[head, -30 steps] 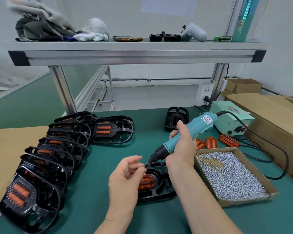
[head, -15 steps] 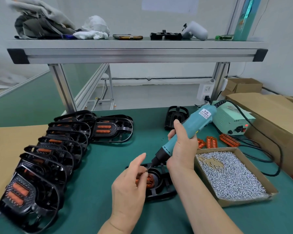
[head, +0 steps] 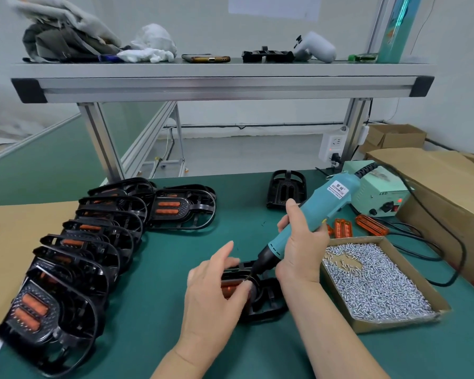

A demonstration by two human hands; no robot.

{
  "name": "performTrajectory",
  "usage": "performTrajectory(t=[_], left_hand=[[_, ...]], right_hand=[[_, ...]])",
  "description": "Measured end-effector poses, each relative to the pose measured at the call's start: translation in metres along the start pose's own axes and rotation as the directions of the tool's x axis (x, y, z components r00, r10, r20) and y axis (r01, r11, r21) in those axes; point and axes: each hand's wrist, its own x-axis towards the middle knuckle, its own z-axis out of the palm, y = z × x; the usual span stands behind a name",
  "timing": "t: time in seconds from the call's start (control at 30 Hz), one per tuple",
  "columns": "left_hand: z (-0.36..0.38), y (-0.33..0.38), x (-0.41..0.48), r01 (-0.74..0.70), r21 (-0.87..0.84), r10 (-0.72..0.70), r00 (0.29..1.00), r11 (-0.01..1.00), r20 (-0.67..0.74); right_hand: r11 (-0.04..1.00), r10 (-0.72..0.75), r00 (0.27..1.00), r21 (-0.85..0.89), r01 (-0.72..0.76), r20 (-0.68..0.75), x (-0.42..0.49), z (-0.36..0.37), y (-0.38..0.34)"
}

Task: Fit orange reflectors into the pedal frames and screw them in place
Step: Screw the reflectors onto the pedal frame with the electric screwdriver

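At far left I see finished pedals (head: 66, 269) overlapping in a row on the green mat (head: 162, 269); near centre the left hand (head: 214, 291) holds the pedal frame (head: 268, 302), thumb curled onto its orange reflector (head: 229, 290), index finger raised; the electric screwdriver (head: 320, 209) slants down, bit meeting the frame beside that thumb; the right hand (head: 301, 247) wraps its barrel fully; the screw box (head: 381, 283) sits just right.

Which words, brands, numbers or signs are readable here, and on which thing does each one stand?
"KEENWISE": on the white label of the screwdriver.
"LED": on the front of the power supply.
Too small or blurred to read: the characters above "KEENWISE" and the fine line below it.
No text can be made out on the sheet on the wall.
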Motion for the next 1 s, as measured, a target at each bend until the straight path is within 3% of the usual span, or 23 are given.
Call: performTrajectory(t=[0.2,0.37,1.0], left_hand=[[-0.008,-0.028,-0.003,-0.062,0.209,-0.008,0.948,0.976,0.318],[-0.006,-0.034,-0.004,-0.059,0.172,0.003,0.951,0.983,0.31],[-0.005,-0.036,-0.003,-0.023,0.135,-0.022,0.946,0.991,0.323]], right_hand=[[0.986,-0.162,0.984,-0.024,0.165,0.079,0.006,0.001,-0.01],[0.971,-0.218,0.962,-0.061,0.231,0.162,-0.002,0.004,-0.003],[0.965,-0.193,0.948,-0.127,0.231,0.253,-0.016,0.009,0.009]])
